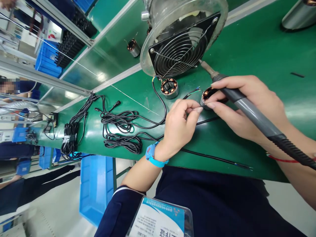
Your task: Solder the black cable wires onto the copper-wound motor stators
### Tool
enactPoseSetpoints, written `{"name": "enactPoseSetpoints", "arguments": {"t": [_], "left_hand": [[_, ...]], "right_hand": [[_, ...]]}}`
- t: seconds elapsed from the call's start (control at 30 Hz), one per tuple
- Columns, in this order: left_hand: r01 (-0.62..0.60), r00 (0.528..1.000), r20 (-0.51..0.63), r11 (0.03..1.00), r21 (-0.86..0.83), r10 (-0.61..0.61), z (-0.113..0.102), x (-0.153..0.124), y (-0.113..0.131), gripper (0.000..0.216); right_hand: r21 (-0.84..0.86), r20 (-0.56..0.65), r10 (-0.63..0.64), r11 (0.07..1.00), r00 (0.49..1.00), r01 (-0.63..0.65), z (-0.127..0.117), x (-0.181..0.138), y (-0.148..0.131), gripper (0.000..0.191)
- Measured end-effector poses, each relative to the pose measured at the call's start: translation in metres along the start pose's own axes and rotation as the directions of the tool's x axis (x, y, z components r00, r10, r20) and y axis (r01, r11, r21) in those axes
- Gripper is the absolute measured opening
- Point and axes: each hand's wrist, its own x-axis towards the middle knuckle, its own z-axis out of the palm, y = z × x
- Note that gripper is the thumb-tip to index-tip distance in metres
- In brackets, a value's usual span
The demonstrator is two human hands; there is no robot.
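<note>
From my seat, the stator [208, 95] under the right hand [249, 108] is mostly covered by its fingers; I see only a slice of copper winding. What the left hand [181, 125] pinches is too fine to tell. The soldering iron [249, 110] has its cord cut off at the right edge. The metal cylinder [298, 14] top right is cropped. The badge [160, 219] runs off the bottom, its print unreadable.

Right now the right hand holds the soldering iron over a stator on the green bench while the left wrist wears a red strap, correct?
Not quite: in the head view the strap on the left wrist is blue. The right hand does hold the soldering iron over the stator on the green bench.
</note>
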Motion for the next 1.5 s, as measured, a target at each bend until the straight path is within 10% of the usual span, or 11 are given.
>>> {"name": "enactPoseSetpoints", "arguments": {"t": [0.8, 1.5], "left_hand": [[-0.167, 0.98, -0.048, 0.929, 0.329, 0.193, 0.002, -0.001, 0.007, 0.017], [-0.406, 0.913, 0.335, 0.43, 0.806, 0.234, -0.02, -0.002, 0.023, 0.023]], "right_hand": [[-0.004, 0.043, -0.132, 0.991, 0.99, 0.132, -0.004, 0.0, 0.008, 0.03], [-0.07, 0.064, -0.167, 0.983, 0.984, 0.171, 0.004, 0.002, 0.002, 0.028]]}}
